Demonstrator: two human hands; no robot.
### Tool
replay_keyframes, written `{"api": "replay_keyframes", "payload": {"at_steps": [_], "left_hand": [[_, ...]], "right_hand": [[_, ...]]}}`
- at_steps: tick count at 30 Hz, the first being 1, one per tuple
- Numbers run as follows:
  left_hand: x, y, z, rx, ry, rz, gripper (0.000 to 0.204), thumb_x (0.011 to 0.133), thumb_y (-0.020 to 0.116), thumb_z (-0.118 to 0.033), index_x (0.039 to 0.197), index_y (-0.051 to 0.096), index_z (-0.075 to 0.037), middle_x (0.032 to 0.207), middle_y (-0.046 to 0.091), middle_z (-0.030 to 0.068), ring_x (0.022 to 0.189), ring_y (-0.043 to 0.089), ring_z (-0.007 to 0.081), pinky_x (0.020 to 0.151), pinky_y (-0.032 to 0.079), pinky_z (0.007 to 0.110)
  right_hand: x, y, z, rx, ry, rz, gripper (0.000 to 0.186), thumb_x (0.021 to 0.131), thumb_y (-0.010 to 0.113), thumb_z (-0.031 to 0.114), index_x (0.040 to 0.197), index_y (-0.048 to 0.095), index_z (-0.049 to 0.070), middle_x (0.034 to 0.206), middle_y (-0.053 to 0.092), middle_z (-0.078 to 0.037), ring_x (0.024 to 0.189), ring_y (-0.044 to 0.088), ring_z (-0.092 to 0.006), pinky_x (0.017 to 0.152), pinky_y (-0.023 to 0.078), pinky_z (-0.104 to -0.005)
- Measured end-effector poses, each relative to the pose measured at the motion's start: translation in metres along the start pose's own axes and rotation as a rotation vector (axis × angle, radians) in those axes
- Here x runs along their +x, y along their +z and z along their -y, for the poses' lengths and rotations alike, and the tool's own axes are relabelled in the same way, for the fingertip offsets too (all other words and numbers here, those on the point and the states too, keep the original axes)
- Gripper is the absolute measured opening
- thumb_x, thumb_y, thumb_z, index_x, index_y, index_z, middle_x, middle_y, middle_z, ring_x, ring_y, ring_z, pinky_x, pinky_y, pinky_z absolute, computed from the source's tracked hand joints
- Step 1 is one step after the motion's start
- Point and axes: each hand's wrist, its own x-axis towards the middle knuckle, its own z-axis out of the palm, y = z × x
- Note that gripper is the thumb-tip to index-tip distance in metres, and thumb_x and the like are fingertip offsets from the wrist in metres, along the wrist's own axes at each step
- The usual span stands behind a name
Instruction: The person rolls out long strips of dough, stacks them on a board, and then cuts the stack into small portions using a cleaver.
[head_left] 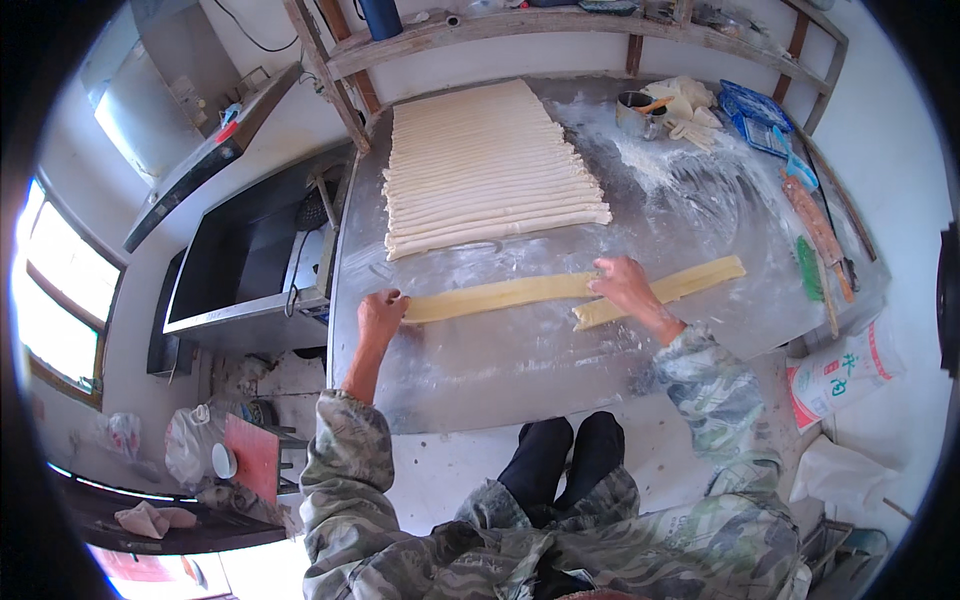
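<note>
On the table, the dough rows look done; the long strip and short strip, apart on the near side, seem unfinished. The left hand and right hand pinch the long strip's opposite ends.

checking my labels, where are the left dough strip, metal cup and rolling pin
Left dough strip (500, 296), head view: middle of its top face
Metal cup (638, 125), head view: its outer side
Rolling pin (816, 226), head view: middle of its barrel

The table is left open at its near edge; its middle is crossed by dough strips.
</note>
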Motion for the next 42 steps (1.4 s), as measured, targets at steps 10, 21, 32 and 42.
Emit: {"api": "replay_keyframes", "payload": {"at_steps": [10, 21, 32, 42], "left_hand": [[-0.027, 0.009, -0.008, -0.798, -0.281, 0.012, 0.038, 0.083, 0.061, -0.003, 0.12, 0.065, 0.004, 0.094, 0.069, 0.0075, 0.073, 0.064, 0.0164, 0.058, 0.051, 0.029], [-0.125, -0.068, 0.013, -0.812, -0.184, 0.071, 0.04, 0.086, 0.063, -0.013, 0.124, 0.065, 0.0, 0.11, 0.069, 0.0066, 0.096, 0.066, 0.0161, 0.08, 0.054, 0.033], [-0.16, 0.059, -0.088, -0.001, 0.577, 0.011, 0.028, 0.083, 0.067, -0.015, 0.111, 0.07, -0.011, 0.114, 0.065, 0.0149, 0.101, 0.065, 0.0374, 0.087, 0.054, 0.045], [-0.172, 0.16, -0.169, 0.297, 0.78, 0.373, 0.029, 0.079, 0.068, -0.016, 0.107, 0.076, -0.014, 0.105, 0.065, 0.0176, 0.103, 0.062, 0.0388, 0.089, 0.053, 0.049]], "right_hand": [[0.002, 0.019, 0.015, 0.935, 0.588, 0.13, 0.028, 0.084, 0.073, 0.007, 0.111, 0.064, 0.002, 0.089, 0.071, -0.008, 0.072, 0.073, -0.0199, 0.047, 0.045, -0.0265], [-0.095, -0.054, 0.066, 0.998, 0.465, 0.134, 0.041, 0.086, 0.069, 0.01, 0.126, 0.063, 0.002, 0.099, 0.073, -0.007, 0.076, 0.072, -0.0155, 0.059, 0.052, -0.0254], [-0.135, -0.018, 0.045, 0.689, 0.478, 0.312, 0.037, 0.079, 0.078, 0.021, 0.109, 0.073, 0.001, 0.088, 0.07, -0.004, 0.078, 0.064, -0.0131, 0.064, 0.054, -0.0315], [-0.143, -0.011, 0.038, 0.312, -0.065, 0.225, 0.042, 0.074, 0.073, 0.012, 0.114, 0.072, 0.0, 0.094, 0.074, -0.019, 0.089, 0.072, -0.0245, 0.08, 0.055, -0.0361]]}}
